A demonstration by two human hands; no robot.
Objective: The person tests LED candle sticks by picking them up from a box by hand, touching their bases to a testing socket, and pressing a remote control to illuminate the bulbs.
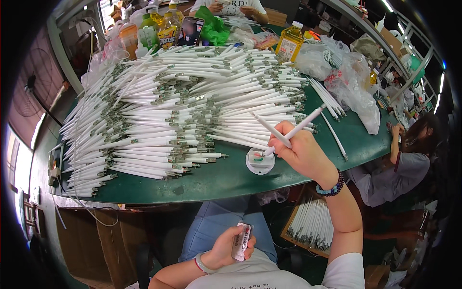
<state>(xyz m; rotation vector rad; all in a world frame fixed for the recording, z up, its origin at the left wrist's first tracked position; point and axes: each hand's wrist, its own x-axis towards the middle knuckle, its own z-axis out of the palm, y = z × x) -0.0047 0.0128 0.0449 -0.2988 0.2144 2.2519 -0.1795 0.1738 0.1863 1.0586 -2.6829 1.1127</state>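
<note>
My right hand [299, 147] is raised over the table's front edge, its fingers closed on two crossing white pen-shaped tubes [308, 119]. The lower tip of one tube reaches down over a round white lid [260, 168], which carries a small green and red bit. I cannot tell whether the tip touches it. Low above my lap, my left hand [224, 250] grips a small flat pack [241, 241] with a row of dark round spots. A broad heap of white tubes [144, 130], many with green circuit-board ends, covers the table left of my right hand.
Bottles, a phone [191, 31] and a green bag [213, 29] stand behind the heap. A yellow bottle [290, 42] and clear bags [353, 82] lie at the right. Several loose tubes [334, 134] rest nearby. A box of tubes [310, 224] sits below. Two other people work around the table.
</note>
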